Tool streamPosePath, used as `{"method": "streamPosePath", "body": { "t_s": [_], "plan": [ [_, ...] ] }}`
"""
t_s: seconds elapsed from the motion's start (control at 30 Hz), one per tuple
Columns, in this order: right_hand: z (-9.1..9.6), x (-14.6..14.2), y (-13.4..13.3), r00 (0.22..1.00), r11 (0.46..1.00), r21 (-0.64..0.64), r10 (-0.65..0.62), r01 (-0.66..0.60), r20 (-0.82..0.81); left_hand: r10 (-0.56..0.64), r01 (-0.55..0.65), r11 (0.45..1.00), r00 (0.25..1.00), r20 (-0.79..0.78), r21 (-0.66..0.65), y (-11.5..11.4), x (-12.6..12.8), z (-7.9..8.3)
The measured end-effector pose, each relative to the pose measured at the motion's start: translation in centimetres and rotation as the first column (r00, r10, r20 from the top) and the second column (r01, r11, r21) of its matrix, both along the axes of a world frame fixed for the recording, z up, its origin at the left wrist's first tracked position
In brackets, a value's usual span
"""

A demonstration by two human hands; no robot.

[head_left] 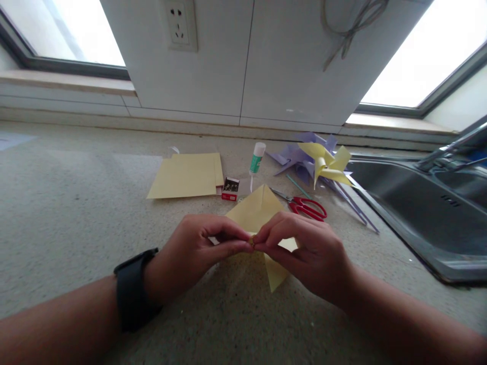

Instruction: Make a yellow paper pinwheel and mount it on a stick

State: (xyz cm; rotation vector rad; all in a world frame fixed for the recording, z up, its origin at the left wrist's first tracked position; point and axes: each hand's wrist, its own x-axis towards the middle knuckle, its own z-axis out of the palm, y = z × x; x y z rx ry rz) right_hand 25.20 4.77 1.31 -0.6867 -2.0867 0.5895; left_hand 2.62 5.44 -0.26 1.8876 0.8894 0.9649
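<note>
Between the fingertips of both hands is a small brass-coloured tack (251,240), mostly hidden by the fingers. My left hand (196,251) pinches it from the left with thumb and forefinger. From the other side, my right hand (310,251) also closes thumb and fingertips on it. Right below and behind the hands lies a cut and creased yellow paper (258,205), partly covered by them. Just beyond it stands a small open red box (230,189) of metal tacks. Red-handled scissors (307,208) rest close to the right hand's knuckles.
Yellow sheets (186,175) lie at the back left, and a glue stick (257,158) stands beside them. Purple pinwheels (292,154) and a yellow pinwheel (327,163) are piled near the sink (418,213). A thin green stick (299,186) lies behind the scissors.
</note>
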Motion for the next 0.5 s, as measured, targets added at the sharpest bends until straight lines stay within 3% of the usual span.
{"method": "streamPosePath", "body": {
  "t_s": [0.5],
  "plan": [
    [-0.25,0.04,0.37,0.992,0.993,0.025,-0.113,0.112,0.051,0.010,-0.006,0.995,0.999,-0.042,0.095,-0.13,-0.01,-0.23]
  ]
}}
